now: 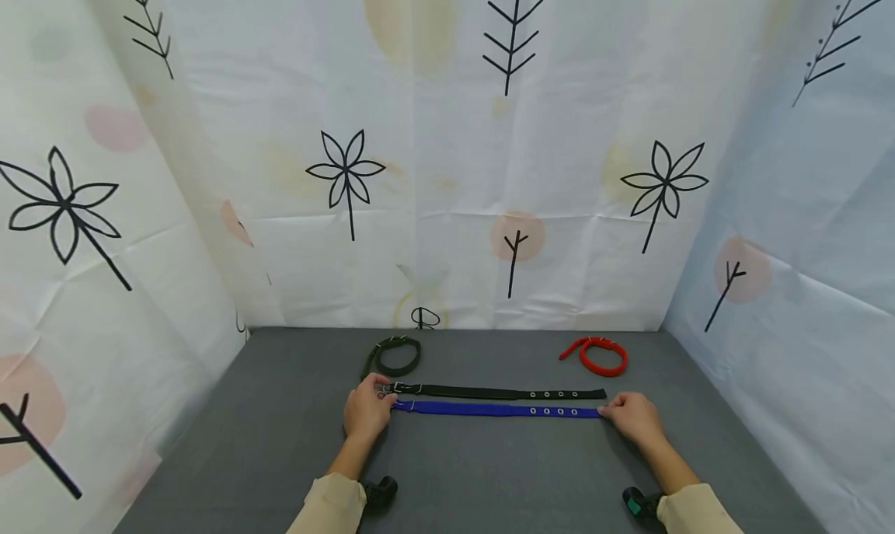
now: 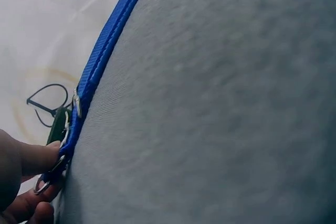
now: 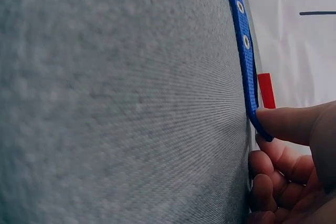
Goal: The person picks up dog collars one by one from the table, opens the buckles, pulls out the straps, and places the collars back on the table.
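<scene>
A blue collar (image 1: 482,409) with metal eyelets lies stretched out straight on the grey table. My left hand (image 1: 367,410) pinches its buckle end between thumb and fingers, as the left wrist view also shows with the metal ring (image 2: 43,186). At the other end, my right hand (image 1: 635,419) pinches the tip; the right wrist view shows thumb and forefinger on the blue strap (image 3: 245,61). Just behind and parallel lies a dark green collar (image 1: 482,392), also straight, its buckle (image 1: 398,388) close to my left fingers.
Behind the straight collars, a coiled dark green collar (image 1: 398,357) sits at the back left and a coiled red collar (image 1: 603,357) at the back right. White patterned cloth (image 1: 447,169) hangs along the table's (image 1: 503,472) back and sides.
</scene>
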Demonstrator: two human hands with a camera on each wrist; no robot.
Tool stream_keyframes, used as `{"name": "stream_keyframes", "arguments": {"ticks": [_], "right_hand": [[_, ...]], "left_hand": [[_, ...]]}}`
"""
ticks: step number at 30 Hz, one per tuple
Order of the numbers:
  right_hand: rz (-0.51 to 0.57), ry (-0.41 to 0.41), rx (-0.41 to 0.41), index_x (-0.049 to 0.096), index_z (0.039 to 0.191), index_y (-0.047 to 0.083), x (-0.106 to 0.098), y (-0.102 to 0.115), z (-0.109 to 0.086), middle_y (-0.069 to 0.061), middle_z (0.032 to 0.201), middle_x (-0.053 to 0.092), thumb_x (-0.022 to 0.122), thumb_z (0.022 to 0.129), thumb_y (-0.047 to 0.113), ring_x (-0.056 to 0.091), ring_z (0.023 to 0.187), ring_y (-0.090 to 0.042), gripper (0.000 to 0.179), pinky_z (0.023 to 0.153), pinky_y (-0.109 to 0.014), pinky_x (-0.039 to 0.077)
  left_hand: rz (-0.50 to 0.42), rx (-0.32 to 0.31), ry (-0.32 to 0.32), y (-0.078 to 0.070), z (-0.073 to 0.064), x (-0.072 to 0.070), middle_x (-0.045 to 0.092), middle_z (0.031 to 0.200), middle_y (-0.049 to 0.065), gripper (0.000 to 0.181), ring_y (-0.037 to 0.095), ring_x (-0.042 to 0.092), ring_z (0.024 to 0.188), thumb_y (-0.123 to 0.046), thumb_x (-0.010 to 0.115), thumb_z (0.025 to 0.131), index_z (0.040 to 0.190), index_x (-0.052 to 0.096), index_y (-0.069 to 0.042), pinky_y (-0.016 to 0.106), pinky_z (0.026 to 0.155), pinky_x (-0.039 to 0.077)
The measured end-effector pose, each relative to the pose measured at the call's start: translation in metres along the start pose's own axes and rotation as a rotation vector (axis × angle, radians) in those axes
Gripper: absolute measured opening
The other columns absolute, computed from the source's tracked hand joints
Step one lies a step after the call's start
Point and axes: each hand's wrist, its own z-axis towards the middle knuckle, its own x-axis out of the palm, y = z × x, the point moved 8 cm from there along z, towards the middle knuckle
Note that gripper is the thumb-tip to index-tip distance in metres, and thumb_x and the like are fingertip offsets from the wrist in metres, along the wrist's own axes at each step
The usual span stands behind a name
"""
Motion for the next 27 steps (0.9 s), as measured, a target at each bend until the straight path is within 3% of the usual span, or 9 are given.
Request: {"name": "stream_keyframes", "arguments": {"ticks": [14, 27], "right_hand": [[-0.031, 0.042, 0.051, 0.061, 0.070, 0.006, -0.0011, 0.0028, 0.0020, -0.004, 0.070, 0.056, 0.071, 0.085, 0.021, 0.049, 0.065, -0.021, 0.023, 0.056, -0.033, 0.036], [-0.056, 0.060, 0.033, 0.059, 0.070, 0.007, -0.0027, 0.0040, 0.0079, -0.004, 0.071, 0.055, 0.071, 0.085, 0.023, 0.049, 0.064, -0.021, 0.025, 0.056, -0.033, 0.036]], "left_hand": [[0.021, -0.076, 0.068, 0.0027, 0.0028, 0.0038, 0.068, 0.083, 0.001, 0.019, 0.019, 0.059, 0.068, -0.021, 0.079, 0.081, 0.095, 0.068, -0.015, 0.041, 0.059, 0.044], [0.030, -0.122, 0.059, 0.0025, 0.0037, 0.0032, 0.067, 0.082, 0.000, 0.018, 0.018, 0.058, 0.066, -0.023, 0.078, 0.082, 0.095, 0.068, -0.016, 0.040, 0.058, 0.043]]}}
